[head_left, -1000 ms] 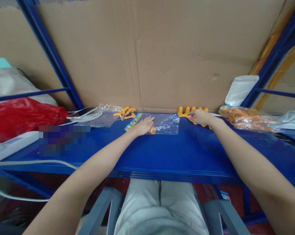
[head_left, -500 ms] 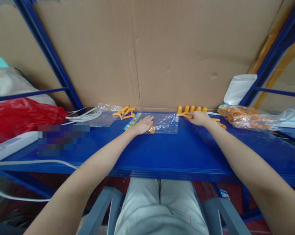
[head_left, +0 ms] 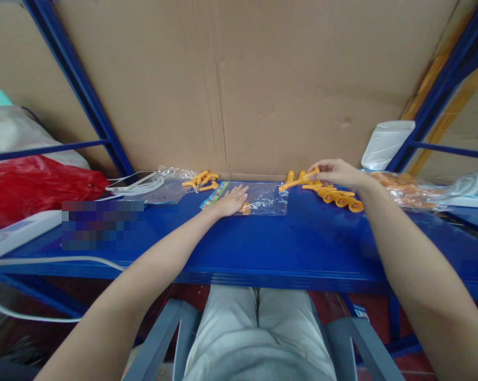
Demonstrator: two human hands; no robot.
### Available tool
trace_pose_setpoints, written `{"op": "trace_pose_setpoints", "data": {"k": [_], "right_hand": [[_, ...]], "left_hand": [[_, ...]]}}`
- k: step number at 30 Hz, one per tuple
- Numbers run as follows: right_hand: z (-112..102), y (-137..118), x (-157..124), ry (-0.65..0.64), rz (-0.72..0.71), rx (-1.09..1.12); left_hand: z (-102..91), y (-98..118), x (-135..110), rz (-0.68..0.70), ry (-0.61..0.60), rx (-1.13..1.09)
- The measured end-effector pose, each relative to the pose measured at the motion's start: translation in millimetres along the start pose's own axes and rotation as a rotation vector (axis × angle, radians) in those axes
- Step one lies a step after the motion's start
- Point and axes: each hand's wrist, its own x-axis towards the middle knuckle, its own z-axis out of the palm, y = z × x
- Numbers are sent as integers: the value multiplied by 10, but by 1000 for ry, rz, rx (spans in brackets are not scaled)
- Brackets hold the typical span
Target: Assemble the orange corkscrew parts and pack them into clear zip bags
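Your left hand (head_left: 231,201) flat and open on the clear bag (head_left: 267,198) at centre, right hand (head_left: 336,172) held up just right, pinching an orange piece (head_left: 298,181) above the tabletop (head_left: 263,243).

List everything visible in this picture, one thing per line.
cardboard sheet: one, brown, behind the shelf
shelf: one, blue, across the middle
clear bag: one, see-through, under the left hand
orange piece: one, orange, held by the right hand
loose orange pieces: several, orange, right of the clear bag
orange pile: several pieces, orange, left of the clear bag
packed bag: one, clear with orange contents, far right
phone: one, pale, back left
red bag: one, red, far left
white pouch: one, white, back right
left hand: one, bare, flat on the clear bag
right hand: one, bare, pinching the orange piece
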Motion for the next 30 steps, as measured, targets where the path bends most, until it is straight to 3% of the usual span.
{"op": "trace_pose_setpoints", "data": {"k": [5, 11, 16, 30], "right_hand": [[245, -118, -20, -128, 18, 24], [748, -147, 68, -88, 42, 65], [1078, -201, 88, -78, 34, 221], [1170, -299, 41, 53, 388, 567]], "left_hand": [[-10, -18, -10, 26, -25, 1], [-11, -28, -12, 48, -33, -2], [14, -48, 5, 63, -7, -11], [14, -43, -10, 75, -15, -40]]}}
